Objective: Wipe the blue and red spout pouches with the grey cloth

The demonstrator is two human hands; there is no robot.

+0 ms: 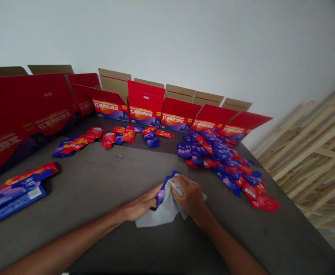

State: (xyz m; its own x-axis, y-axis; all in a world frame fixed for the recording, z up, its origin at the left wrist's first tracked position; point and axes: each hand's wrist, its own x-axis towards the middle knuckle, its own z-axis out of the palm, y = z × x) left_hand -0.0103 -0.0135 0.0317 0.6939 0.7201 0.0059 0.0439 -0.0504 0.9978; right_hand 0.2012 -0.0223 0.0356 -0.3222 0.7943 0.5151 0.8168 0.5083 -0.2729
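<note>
My left hand (140, 204) grips the lower end of a glossy blue-purple sachet (161, 195) at the middle of the dark grey table (104, 172). My right hand (188, 194) closes over the sachet's upper part through a crumpled pale grey cloth (163, 214), which hides most of the sachet. The cloth's loose end hangs down onto the table beneath both hands. A large heap of red and purple sachets (213, 156) lies just beyond my right hand, slightly apart from it.
Open red printed cartons (146, 103) stand in a row along the table's far edge, with smaller groups of sachets (81, 140) before them. Flattened blue and red cartons (15, 196) lie at the left. Wooden slat frames (307, 152) lean beyond the right table edge.
</note>
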